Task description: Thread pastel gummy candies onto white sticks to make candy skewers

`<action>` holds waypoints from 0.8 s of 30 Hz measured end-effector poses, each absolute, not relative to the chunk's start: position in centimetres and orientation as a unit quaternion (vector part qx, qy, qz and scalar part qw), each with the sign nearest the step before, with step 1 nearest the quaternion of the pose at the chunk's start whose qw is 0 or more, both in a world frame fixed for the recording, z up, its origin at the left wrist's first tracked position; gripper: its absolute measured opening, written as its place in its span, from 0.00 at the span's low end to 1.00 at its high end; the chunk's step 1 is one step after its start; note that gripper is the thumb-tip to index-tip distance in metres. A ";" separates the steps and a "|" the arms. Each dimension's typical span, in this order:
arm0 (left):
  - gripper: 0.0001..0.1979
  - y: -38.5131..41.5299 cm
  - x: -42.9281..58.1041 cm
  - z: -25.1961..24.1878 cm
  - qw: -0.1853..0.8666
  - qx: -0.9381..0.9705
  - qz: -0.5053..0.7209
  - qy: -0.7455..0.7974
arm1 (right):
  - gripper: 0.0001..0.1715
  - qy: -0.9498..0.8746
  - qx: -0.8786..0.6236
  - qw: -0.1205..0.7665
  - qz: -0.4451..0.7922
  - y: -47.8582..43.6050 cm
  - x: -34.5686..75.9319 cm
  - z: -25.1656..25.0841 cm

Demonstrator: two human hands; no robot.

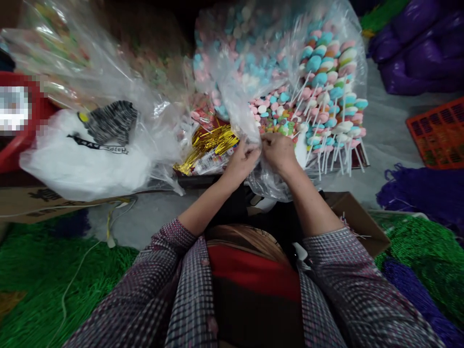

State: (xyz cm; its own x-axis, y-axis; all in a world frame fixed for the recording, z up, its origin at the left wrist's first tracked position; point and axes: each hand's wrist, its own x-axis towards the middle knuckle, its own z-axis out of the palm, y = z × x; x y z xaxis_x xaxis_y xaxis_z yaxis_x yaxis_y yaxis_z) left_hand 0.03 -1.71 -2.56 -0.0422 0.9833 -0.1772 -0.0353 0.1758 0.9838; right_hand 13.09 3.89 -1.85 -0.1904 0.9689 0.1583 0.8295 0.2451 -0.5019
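Both my hands meet at the mouth of a clear plastic bag (232,92) that hangs in front of me. My left hand (243,159) pinches the crinkled plastic with closed fingers. My right hand (278,151) is closed on the same plastic just to the right, almost touching the left. Behind the bag lies a heap of pastel lollipops (328,92) on white sticks, pink, blue and white. A bundle of gold twist ties (208,145) lies just left of my left hand.
A white plastic bag with a striped cloth (87,154) sits at the left, beside a red crate (21,125). An orange crate (438,133) and purple bags (416,48) are at the right. Green (43,270) and purple tinsel (424,193) cover the floor. A cardboard box (358,222) is by my right elbow.
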 end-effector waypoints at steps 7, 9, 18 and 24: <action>0.29 -1.2 1.7 -2.0 0.626 0.295 0.507 0.514 | 0.07 -0.739 -0.619 0.210 0.164 3.9 12.9 -1.5; 0.29 -1.4 1.6 -2.0 0.631 0.297 0.505 0.509 | 0.08 -0.727 -0.619 0.234 0.183 4.0 13.0 -1.6; 0.20 0.9 1.3 -2.7 0.418 0.604 0.347 0.583 | 0.15 -0.653 -0.531 0.464 0.278 3.9 15.4 -2.2; 0.12 5.5 2.0 -1.2 0.288 0.702 0.246 0.603 | 0.19 -0.650 -0.520 0.475 0.284 3.2 15.2 -1.8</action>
